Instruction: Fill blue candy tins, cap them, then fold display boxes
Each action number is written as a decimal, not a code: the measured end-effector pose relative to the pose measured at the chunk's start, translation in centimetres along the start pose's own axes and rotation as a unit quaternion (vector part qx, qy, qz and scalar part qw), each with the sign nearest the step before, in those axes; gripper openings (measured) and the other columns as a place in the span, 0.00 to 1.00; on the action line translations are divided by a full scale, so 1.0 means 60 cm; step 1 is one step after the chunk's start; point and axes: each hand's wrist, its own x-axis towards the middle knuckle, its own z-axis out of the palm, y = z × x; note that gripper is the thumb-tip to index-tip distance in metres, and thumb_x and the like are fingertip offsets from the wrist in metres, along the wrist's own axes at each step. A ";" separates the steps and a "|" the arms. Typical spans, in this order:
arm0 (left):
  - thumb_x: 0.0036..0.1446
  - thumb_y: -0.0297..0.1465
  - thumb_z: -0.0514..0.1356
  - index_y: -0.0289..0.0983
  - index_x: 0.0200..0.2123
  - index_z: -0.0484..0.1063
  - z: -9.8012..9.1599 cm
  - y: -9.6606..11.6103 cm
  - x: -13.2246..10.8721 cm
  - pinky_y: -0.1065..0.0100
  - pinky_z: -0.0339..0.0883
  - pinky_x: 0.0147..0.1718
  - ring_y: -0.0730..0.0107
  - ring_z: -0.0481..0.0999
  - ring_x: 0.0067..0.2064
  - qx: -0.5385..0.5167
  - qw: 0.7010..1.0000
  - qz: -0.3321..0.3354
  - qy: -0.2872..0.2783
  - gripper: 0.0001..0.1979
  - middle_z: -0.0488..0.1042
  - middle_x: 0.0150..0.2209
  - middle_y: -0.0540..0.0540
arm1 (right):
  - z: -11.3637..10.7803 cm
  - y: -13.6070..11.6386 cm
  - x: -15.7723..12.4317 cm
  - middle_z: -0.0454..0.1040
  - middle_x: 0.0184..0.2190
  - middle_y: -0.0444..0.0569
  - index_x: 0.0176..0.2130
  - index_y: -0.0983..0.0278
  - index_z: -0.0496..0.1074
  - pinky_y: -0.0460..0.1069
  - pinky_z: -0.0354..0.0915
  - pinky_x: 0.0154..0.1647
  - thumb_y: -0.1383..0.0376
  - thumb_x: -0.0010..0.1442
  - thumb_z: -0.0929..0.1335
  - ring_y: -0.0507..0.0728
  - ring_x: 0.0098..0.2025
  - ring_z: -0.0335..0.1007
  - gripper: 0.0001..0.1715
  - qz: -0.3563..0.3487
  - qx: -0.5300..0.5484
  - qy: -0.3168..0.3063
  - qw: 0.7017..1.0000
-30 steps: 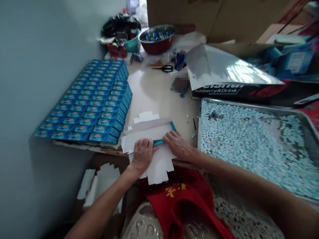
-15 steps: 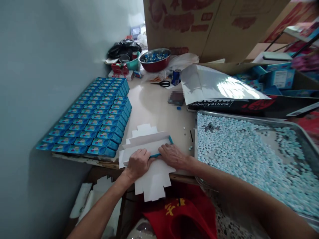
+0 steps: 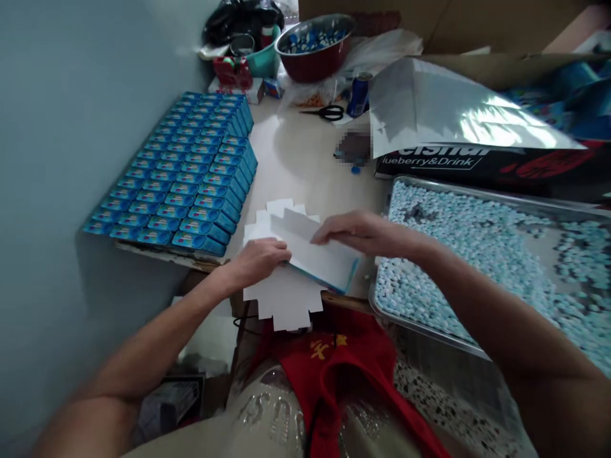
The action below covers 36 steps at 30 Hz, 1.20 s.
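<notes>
A small cardboard box (image 3: pixel 317 254), white inside with blue outer edges, lies partly folded at the table's front edge, its far wall raised. My left hand (image 3: pixel 264 256) is closed on its near left end. Over the far right part of the box, my right hand (image 3: pixel 351 230) has its fingers stretched out; whether they touch the card is unclear. Flat white box blanks (image 3: pixel 285 298) with notched flaps lie under the box and stick out over the table edge.
Rows of blue packets (image 3: pixel 176 175) stand along the wall at left. To the right lies a metal tray (image 3: pixel 443 184) of pale blue and white pieces. Black scissors (image 3: pixel 329 112), a blue can (image 3: pixel 359 95) and a red bowl (image 3: pixel 312 60) of wrapped pieces are at the back.
My view has tipped downward. The box has turned, its right end swinging toward me. My right hand has left its right edge and moved up over it; my left hand still grips the left end.
</notes>
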 end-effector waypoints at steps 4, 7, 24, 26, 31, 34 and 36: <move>0.68 0.22 0.57 0.42 0.33 0.80 -0.045 -0.038 0.059 0.59 0.64 0.63 0.62 0.79 0.49 0.018 0.995 0.090 -0.035 0.15 0.83 0.39 0.46 | -0.014 0.036 -0.029 0.69 0.73 0.47 0.56 0.57 0.81 0.69 0.53 0.76 0.82 0.64 0.64 0.67 0.78 0.55 0.32 -0.029 -0.193 0.049 0.980; 0.67 0.22 0.60 0.42 0.35 0.82 -0.078 -0.078 0.113 0.56 0.59 0.70 0.58 0.74 0.64 0.010 0.994 0.097 -0.047 0.13 0.84 0.53 0.44 | 0.033 0.050 -0.018 0.80 0.61 0.51 0.47 0.59 0.83 0.71 0.52 0.76 0.76 0.70 0.66 0.67 0.73 0.63 0.18 -0.054 -0.234 0.034 0.970; 0.79 0.39 0.48 0.39 0.37 0.77 0.080 0.024 -0.008 0.54 0.61 0.47 0.50 0.76 0.45 0.016 0.960 -0.238 0.143 0.23 0.80 0.37 0.38 | 0.160 0.046 0.103 0.80 0.38 0.46 0.57 0.60 0.74 0.50 0.65 0.41 0.65 0.75 0.63 0.58 0.39 0.74 0.16 0.129 -0.004 0.131 0.983; 0.78 0.39 0.50 0.39 0.37 0.78 0.083 0.010 0.002 0.52 0.60 0.50 0.48 0.75 0.46 0.027 0.964 -0.225 0.137 0.21 0.80 0.39 0.38 | 0.160 0.051 0.112 0.79 0.38 0.48 0.50 0.61 0.75 0.51 0.65 0.42 0.65 0.74 0.64 0.59 0.41 0.73 0.11 0.136 -0.016 0.117 0.984; 0.77 0.44 0.54 0.39 0.45 0.79 0.102 0.017 -0.004 0.50 0.60 0.52 0.46 0.73 0.50 0.072 0.946 -0.220 0.229 0.18 0.80 0.47 0.36 | 0.194 0.013 0.081 0.77 0.46 0.58 0.48 0.62 0.77 0.58 0.61 0.50 0.65 0.76 0.63 0.66 0.51 0.66 0.12 0.102 -0.267 0.137 0.949; 0.78 0.41 0.51 0.40 0.37 0.77 0.118 0.022 -0.011 0.53 0.61 0.47 0.49 0.74 0.44 0.070 0.956 -0.184 0.218 0.20 0.79 0.37 0.39 | 0.226 0.000 0.056 0.76 0.49 0.60 0.55 0.64 0.75 0.59 0.60 0.53 0.65 0.77 0.63 0.68 0.53 0.64 0.14 0.097 -0.311 0.123 0.938; 0.78 0.43 0.52 0.40 0.37 0.77 0.125 0.024 -0.014 0.53 0.61 0.46 0.48 0.74 0.44 0.065 0.962 -0.172 0.204 0.21 0.78 0.38 0.38 | 0.237 0.007 0.053 0.76 0.51 0.60 0.56 0.64 0.74 0.58 0.59 0.54 0.64 0.77 0.62 0.68 0.54 0.63 0.15 0.117 -0.304 0.128 0.937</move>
